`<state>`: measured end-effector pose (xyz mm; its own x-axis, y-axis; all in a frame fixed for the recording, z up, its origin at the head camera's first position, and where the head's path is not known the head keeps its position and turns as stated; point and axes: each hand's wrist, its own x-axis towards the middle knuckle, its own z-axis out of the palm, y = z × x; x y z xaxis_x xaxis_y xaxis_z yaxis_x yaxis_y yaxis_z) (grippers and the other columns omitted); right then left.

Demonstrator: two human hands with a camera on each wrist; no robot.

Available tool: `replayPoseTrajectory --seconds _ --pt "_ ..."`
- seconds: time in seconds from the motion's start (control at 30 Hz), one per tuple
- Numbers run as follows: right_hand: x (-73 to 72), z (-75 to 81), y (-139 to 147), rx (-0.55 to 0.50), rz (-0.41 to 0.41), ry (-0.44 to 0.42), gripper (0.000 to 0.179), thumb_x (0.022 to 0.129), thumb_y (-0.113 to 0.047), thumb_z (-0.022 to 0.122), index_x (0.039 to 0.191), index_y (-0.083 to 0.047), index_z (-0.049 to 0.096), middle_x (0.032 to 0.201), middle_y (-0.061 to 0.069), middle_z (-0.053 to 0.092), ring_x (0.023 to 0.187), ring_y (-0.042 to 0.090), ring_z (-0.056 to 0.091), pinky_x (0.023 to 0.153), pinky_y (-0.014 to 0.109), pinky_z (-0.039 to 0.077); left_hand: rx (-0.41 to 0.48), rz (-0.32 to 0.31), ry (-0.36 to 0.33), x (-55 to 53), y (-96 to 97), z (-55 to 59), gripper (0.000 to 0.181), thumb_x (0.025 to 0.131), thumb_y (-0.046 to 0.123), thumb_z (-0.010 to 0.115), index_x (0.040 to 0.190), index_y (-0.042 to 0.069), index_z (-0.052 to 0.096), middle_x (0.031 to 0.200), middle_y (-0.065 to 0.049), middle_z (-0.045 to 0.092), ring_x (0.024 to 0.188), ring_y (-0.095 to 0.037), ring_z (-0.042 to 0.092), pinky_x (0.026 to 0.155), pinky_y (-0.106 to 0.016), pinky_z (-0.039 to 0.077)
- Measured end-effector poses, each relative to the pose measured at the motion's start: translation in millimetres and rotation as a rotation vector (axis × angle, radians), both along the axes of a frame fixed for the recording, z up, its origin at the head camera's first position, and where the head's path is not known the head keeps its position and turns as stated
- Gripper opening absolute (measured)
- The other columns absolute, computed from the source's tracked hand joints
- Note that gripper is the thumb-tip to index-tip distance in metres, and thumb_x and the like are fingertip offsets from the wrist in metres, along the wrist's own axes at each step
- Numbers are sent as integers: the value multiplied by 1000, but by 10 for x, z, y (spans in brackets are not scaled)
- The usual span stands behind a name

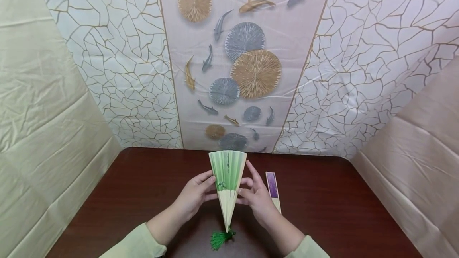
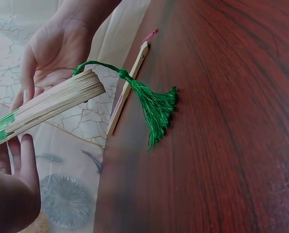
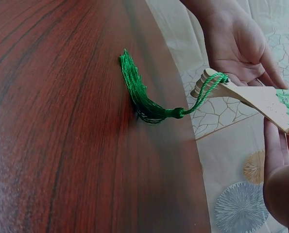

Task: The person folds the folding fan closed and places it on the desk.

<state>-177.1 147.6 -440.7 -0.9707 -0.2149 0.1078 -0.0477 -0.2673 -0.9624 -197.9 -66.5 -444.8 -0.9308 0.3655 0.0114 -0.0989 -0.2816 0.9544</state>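
Note:
A green folding fan (image 1: 229,174), partly spread, is held upright above the table between both hands. Its pale wooden ribs converge at the bottom, where a green tassel (image 1: 219,239) hangs from a cord. My left hand (image 1: 193,194) grips the fan's left edge, thumb in front and fingers behind. On the opposite edge my right hand (image 1: 259,200) pinches the outer rib with its thumb, index finger extended upward. In the left wrist view the stacked rib ends (image 2: 81,90) show near the tassel's loop. The right wrist view shows the tassel (image 3: 144,99) dangling over the wood.
A folded fan with a purple panel (image 1: 272,186) lies on the table just right of my right hand; its pink cord (image 2: 150,35) shows in the left wrist view. The dark red-brown table (image 1: 143,178) meets a patterned cloth backdrop (image 1: 229,130), with cloth at both sides.

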Motion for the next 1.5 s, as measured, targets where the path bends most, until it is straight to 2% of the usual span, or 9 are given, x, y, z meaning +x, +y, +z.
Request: replayPoseTrajectory --seconds 0.2,0.43,0.6,0.9,1.27,1.5 --pt "18 23 -4 36 1 12 92 90 13 56 161 -25 12 108 10 58 84 16 68 75 41 60 -96 -12 83 16 33 -14 50 101 21 59 144 -1 47 125 -16 64 107 -24 65 85 -42 58" --pt "45 29 -17 49 7 32 91 90 13 56 160 -25 13 108 11 58 84 18 69 76 43 60 -115 -27 99 49 60 9 46 100 18 60 141 -1 50 126 -17 64 101 -21 67 82 -42 59" --pt "57 38 -35 49 -7 13 91 89 13 55 159 -32 18 109 12 58 83 20 69 76 45 60 -111 -23 78 55 59 17 45 100 17 60 140 -2 51 123 -16 66 100 -20 67 82 -41 59" --pt "68 53 -44 40 9 1 91 90 13 55 158 -34 18 112 14 56 86 19 70 77 44 60 -75 -18 11 52 45 5 43 99 17 62 133 -7 54 108 -9 69 96 -18 67 80 -40 59" --pt "55 9 -28 8 10 14 90 90 13 55 159 -32 18 109 11 58 88 21 69 77 45 60 -34 83 8 48 67 60 36 97 16 64 125 -6 59 102 -7 70 94 -17 68 77 -40 59" --pt "50 18 -29 9 15 8 89 90 12 56 158 -32 20 110 11 58 89 20 69 76 44 60 5 61 -13 27 75 33 40 100 26 61 127 -4 59 103 -7 72 96 -19 68 79 -40 58"
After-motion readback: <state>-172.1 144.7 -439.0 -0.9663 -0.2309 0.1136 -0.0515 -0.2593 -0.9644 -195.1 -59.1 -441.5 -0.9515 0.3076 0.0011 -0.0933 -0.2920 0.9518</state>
